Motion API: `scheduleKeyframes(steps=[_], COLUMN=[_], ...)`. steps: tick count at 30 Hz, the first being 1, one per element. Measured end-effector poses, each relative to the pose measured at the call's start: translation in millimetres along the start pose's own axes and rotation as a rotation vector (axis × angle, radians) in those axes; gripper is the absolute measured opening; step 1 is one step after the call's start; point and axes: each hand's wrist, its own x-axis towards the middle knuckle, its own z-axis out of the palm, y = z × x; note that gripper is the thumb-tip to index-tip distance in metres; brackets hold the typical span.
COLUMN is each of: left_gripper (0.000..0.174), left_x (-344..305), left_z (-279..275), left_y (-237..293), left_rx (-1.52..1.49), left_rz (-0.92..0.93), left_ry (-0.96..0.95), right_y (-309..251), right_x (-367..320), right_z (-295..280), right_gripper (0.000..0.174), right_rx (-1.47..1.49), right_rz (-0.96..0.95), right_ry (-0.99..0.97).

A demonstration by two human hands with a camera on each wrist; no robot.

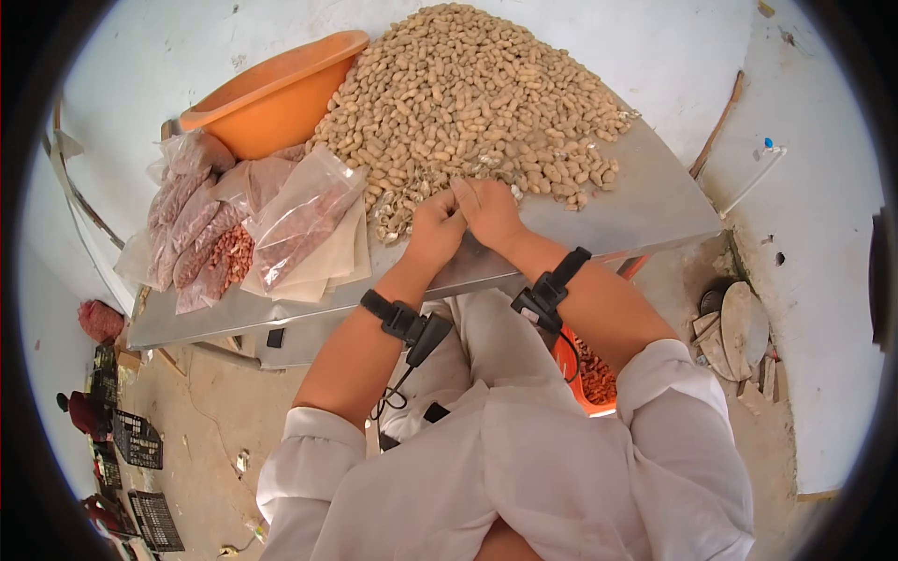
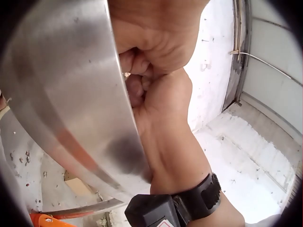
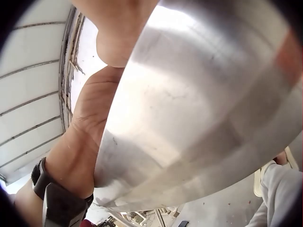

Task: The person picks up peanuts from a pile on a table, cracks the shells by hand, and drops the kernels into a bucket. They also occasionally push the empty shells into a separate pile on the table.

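Both hands meet over the near side of the metal table (image 1: 645,201), with thumbs and fingertips drawn together. The left hand (image 1: 438,227) has curled fingers and lies against the right hand (image 1: 488,210), whose fingers bend inward too. Between the fingers in the left wrist view shows a small pale bit of peanut (image 2: 127,74), mostly hidden by the hands. Broken peanut shells (image 1: 398,210) lie just beyond and left of the hands. Behind them rises a large heap of unshelled peanuts (image 1: 458,84). In the right wrist view the table rim covers the fingertips.
Left of the heap stands an orange basin (image 1: 271,98). Clear bags of red peanut kernels (image 1: 309,215) lie before it, beside loose kernels (image 1: 231,254). Under the table edge an orange container (image 1: 594,374) holds reddish pieces. Black crates (image 1: 137,439) stand on the floor at left.
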Motion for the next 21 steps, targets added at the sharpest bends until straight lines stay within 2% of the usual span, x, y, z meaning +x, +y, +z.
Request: scheduleKeyframes(steps=[2, 4, 5, 7, 8, 11, 16, 19, 21], left_gripper=[0.013, 0.014, 0.014, 0.015, 0.016, 0.019, 0.02, 0.021, 0.022], left_x=[2.1, -2.8, -3.8, -2.7, -1.6, 0.3, 0.2, -0.6, -1.0], left_z=[3.0, 2.9, 2.6, -5.9, -9.9, -10.8, -10.3, -11.4, -10.9], left_y=[-8.7, 7.1, 13.9, 11.5, 9.1, 10.2, 7.1, 9.1, 10.5], left_rx=[-0.064, -0.128, -0.16, -0.43, -0.565, -0.716, -0.664, -0.692, -0.696], left_rz=[0.066, 0.006, -0.021, -0.122, -0.176, -0.177, -0.147, -0.161, -0.171], left_ry=[0.05, 0.051, 0.049, 0.101, 0.123, 0.119, 0.082, 0.072, 0.075], right_y=[2.2, 2.5, 1.5, -1.9, -1.1, 0.2, -4.4, -0.7, -1.4], right_x=[1.4, 2.3, 1.9, -1.8, -2.3, -2.4, -0.8, -0.4, -2.0], right_z=[0.6, -1.4, -2.5, -4.8, -4.9, -4.8, -14.4, -11.8, -12.5], right_gripper=[0.045, 0.042, 0.038, 0.034, 0.033, 0.036, 0.035, 0.033, 0.033], right_rx=[0.017, 0.055, 0.182, 0.43, 0.419, 0.41, 0.432, 0.62, 0.537], right_rz=[-0.006, 0.017, 0.019, 0.025, 0.01, -0.002, 0.04, 0.076, 0.03], right_ry=[-0.012, -0.067, -0.069, -0.066, -0.094, -0.158, -0.249, -0.328, -0.29])
